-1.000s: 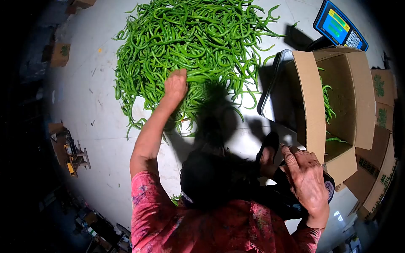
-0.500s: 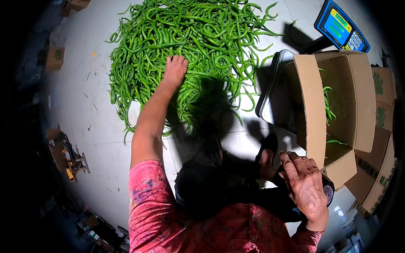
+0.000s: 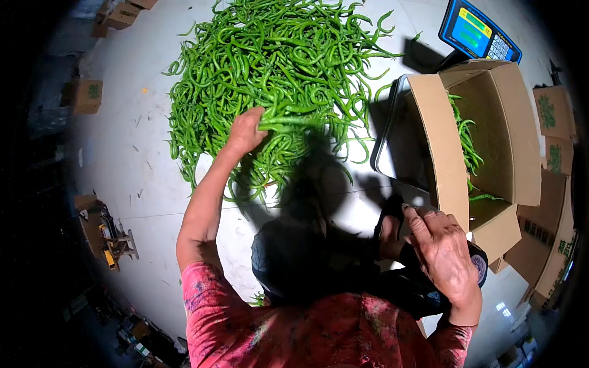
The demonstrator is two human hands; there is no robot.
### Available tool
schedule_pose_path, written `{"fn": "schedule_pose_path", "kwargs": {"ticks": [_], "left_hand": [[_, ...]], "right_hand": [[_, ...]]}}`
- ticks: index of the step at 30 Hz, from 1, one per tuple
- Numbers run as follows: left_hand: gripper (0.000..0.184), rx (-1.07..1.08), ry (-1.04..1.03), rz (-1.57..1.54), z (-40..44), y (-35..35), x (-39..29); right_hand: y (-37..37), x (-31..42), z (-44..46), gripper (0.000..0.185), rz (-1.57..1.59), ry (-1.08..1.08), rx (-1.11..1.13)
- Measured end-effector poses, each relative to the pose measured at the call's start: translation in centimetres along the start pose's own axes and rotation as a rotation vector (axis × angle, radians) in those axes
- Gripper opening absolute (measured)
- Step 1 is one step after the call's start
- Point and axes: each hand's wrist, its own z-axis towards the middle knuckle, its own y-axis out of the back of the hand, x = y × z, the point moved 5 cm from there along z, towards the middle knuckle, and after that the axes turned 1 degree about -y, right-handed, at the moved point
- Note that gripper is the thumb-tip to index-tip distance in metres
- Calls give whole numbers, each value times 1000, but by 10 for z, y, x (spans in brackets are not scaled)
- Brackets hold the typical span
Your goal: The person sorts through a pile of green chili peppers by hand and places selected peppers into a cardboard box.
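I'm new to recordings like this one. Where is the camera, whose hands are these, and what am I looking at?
There is no machine here: a person works with two bare hands, and the camera sits on that person's head, looking forward and down. Ahead, a big pile of green peppers lies on the pale floor. The left hand is at the pile and appears closed around a few peppers. The right hand holds nothing that shows. Near it stands an open cardboard box with some peppers inside; behind that is a display with a keypad.
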Motion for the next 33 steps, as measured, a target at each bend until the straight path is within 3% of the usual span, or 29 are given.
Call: {"fn": "schedule_pose_path", "kwargs": {"ticks": [2, 3, 4, 6, 7, 10, 14, 15, 18, 23, 26, 28, 33], "left_hand": [[46, 50, 209, -280, -11, 23, -2], [52, -29, 137, -373, -15, 36, -10], [59, 55, 223, -518, -20, 42, -11], [60, 27, 181, -757, -27, 68, -33], [62, -19, 267, -890, -33, 81, -40], [52, -66, 236, -1179, -46, 110, -64], [56, -81, 186, -1224, -57, 135, -92], [57, -94, 158, -1254, -61, 139, -100], [47, -139, 89, -1318, -72, 150, -128], [52, -47, -11, -1469, -81, 156, -164], [62, 14, -91, -1569, -92, 157, -199], [63, 120, -160, -1624, -98, 155, -224], [68, 294, -76, -1715, -112, 128, -277]], "right_hand": [[0, 1, -4, 49, -3, 3, -6], [1, 1, -5, 48, 9, -5, -1], [0, 0, -6, 46, -14, 5, 0], [-3, -4, -9, 44, -63, 20, -1], [-5, -5, -11, 42, -68, 27, -33], [-3, -3, -12, 41, -25, 33, -92], [-12, -8, -11, 39, -55, 49, -73], [-12, -8, -12, 31, -60, 70, -119], [-19, -18, -9, 35, -57, 24, -77], [-5, -13, -7, 31, 131, 78, -124], [7, -6, -7, 29, 340, 236, -502], [18, -2, -5, 36, 490, 252, -545], [31, 10, 0, 46, 763, 319, -650]]}}
